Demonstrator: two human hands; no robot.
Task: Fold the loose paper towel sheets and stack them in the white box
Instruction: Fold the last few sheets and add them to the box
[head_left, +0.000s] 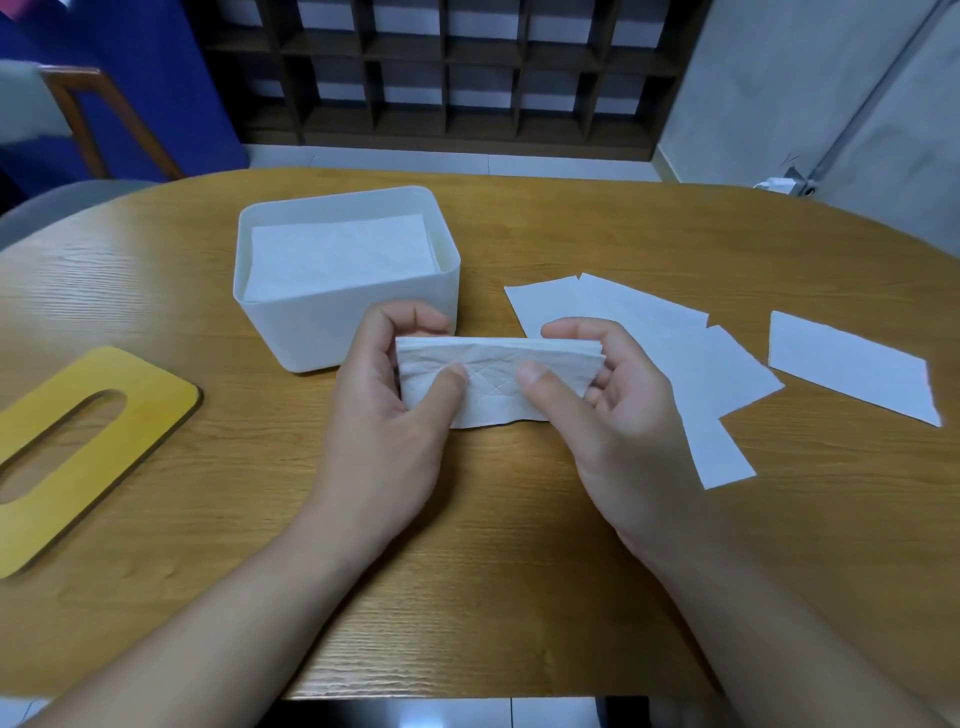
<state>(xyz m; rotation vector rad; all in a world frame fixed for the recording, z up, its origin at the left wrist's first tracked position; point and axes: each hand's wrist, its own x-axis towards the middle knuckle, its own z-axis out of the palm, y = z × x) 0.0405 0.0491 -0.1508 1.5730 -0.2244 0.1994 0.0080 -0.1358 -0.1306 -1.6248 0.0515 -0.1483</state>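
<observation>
A folded paper towel sheet (496, 382) is held just above the wooden worktop (519, 545), in front of the near right corner of the white box (311, 327). Its folded edge runs along the top, away from the person, and the quilted face is toward the camera. The left hand (387, 415) pinches the sheet's left end, thumb on the near face and fingers curled behind the top edge. The right hand (618, 410) pinches the right end the same way, thumb pressed on the near face, fingers wrapped round the far side. The two thumbs lie close together on the sheet without touching.

The white box stands open on the worktop just behind the hands, with a stack of folded sheets (340, 254) lying flat inside and filling most of it.

To the right of the hands, several loose paper towel sheets (675, 343) overlap one another on the worktop, partly hidden by the right hand. One more single sheet (852, 366) lies apart from them, farther right.

At the left edge rests a yellow wooden lid (150, 395) with an oval slot, flat on the worktop and well apart from the box.
</observation>
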